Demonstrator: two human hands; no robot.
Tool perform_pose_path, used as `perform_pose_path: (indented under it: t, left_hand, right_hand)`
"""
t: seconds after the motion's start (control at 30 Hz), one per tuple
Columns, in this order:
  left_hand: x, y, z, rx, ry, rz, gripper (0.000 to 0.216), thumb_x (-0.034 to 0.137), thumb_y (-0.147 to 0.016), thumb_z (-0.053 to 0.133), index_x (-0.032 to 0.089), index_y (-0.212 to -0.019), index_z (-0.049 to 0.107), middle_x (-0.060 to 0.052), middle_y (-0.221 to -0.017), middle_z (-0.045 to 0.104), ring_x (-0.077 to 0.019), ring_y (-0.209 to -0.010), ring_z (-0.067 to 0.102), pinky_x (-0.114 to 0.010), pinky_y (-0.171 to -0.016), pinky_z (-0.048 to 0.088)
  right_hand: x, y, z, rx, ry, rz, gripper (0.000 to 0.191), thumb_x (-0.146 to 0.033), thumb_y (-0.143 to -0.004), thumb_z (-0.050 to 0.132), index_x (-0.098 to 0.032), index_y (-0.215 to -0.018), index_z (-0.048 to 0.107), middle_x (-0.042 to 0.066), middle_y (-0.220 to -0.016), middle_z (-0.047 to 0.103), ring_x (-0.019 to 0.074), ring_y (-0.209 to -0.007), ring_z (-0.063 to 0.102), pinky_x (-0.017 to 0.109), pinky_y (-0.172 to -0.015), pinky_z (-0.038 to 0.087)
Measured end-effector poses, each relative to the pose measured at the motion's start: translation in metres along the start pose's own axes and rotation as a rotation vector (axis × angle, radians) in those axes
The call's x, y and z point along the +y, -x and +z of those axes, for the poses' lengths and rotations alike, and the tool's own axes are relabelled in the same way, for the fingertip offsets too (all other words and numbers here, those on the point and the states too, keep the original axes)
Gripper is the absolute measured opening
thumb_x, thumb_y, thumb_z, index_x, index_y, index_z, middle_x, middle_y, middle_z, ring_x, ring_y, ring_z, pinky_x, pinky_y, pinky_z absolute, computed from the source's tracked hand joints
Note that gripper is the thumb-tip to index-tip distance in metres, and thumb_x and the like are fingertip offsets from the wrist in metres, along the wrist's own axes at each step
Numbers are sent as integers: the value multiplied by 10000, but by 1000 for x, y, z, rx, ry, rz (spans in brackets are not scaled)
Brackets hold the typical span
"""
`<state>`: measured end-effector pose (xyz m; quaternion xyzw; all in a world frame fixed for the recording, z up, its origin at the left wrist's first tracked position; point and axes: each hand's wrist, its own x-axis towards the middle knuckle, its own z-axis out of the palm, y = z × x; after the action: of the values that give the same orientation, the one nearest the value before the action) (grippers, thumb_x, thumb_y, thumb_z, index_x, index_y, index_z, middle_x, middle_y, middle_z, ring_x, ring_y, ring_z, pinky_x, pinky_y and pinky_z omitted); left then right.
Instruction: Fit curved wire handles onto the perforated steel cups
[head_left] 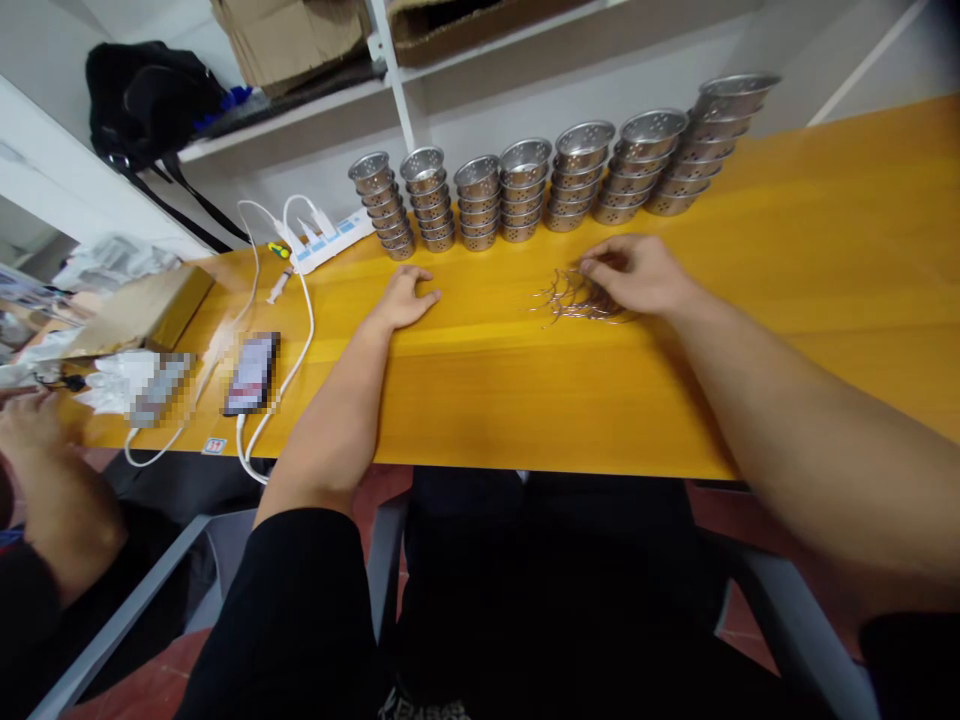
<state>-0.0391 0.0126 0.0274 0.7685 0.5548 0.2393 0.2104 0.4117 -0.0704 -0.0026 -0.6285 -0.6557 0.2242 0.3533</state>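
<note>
My left hand [406, 297] rests on the yellow tabletop, its thumb and fingers apart and nothing in it. Over a loose pile of thin, bent metal wires [574, 305], my right hand [637, 275] has its thumb and index finger pinched together. A wire appears to be at those fingertips, though the hand partly covers the pile. Behind both hands stand several stacks of perforated metal cups [523, 190], nested upright in a row; the rightmost stack [701, 145] is the tallest and leans to the right.
Left of my left arm lie a phone [253, 372], another device [161, 390] and white charging cables. A power strip [330, 240] and a small syringe [280, 286] are farther back. A cardboard box [146, 310] and another person's arm [64, 490] are at far left.
</note>
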Motion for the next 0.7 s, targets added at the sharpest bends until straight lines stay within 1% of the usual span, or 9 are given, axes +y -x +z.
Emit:
perform_pose_path:
  t: [0.07,0.13,0.3,0.37,0.47,0.53,0.6,0.63,0.7]
  left_hand:
    - [1,2,-1,-34,-2,-3,407,278,-1009,924,213,-1395,811,-230,-1738,729,-411,-1732,695,-575,-1643,433]
    - [1,3,-2,-32,3,1,404,271,-1018,918,214,-1403,808,-228,-1742,734,-415,-1729,702,-590,-1644,433]
    - [-3,-1,5,10,44,33,297,265,-1016,922,227,-1297,833,-202,-1628,816,-396,-1620,770,-597,-1592,510]
    - [-3,-8,9,119,110,7,219,233,-1040,908,245,-1231,801,-172,-1541,853,-352,-1544,803,-558,-1539,565]
    - [-4,-26,3,409,256,-108,237,202,-1127,897,258,-1245,699,-146,-1522,847,-286,-1468,816,-469,-1429,629]
    - [-6,-44,-12,554,352,-221,343,242,-1176,942,250,-1345,643,-159,-1617,804,-266,-1494,802,-435,-1381,639]
    - [-11,-65,-35,608,407,-296,564,329,-1174,1025,224,-1523,594,-164,-1772,728,-251,-1612,756,-418,-1409,612]
    - [-13,-77,-47,617,406,-300,716,390,-1167,1054,192,-1630,546,-169,-1853,677,-237,-1671,713,-424,-1451,580]
    - [-17,-98,-72,606,403,-245,1140,650,-1117,1089,155,-1852,372,-144,-2029,544,-158,-1789,598,-404,-1520,511]
  right_hand:
    - [0,1,1,-22,5,-7,219,-476,-1163,801,-273,-1225,855,153,-1250,931,386,-1072,852,619,-1130,758]
    - [0,2,1,-38,17,-19,246,-510,-1160,809,-278,-1223,863,158,-1256,934,400,-1089,863,642,-1141,764]
    - [3,1,2,-57,18,-29,343,-641,-1131,871,-305,-1201,884,161,-1260,943,431,-1133,889,679,-1164,781]
    - [6,0,2,-58,15,-33,373,-701,-1124,863,-334,-1187,888,134,-1243,945,446,-1144,906,715,-1170,788]
    - [8,0,2,-62,3,-36,409,-740,-1122,863,-339,-1196,893,129,-1265,951,455,-1183,919,733,-1198,787]
    - [9,1,2,-69,-6,-28,414,-722,-1130,869,-321,-1225,898,145,-1279,951,452,-1192,921,725,-1200,787]
    - [8,1,2,-70,-2,-27,392,-676,-1141,869,-301,-1248,908,152,-1274,947,446,-1170,921,724,-1190,788]
    - [8,2,2,-66,-3,-31,374,-648,-1146,867,-292,-1251,914,152,-1273,945,441,-1155,919,724,-1188,787]
    - [8,2,1,-59,-17,-37,339,-602,-1145,876,-280,-1240,924,152,-1265,941,424,-1118,912,707,-1171,792]
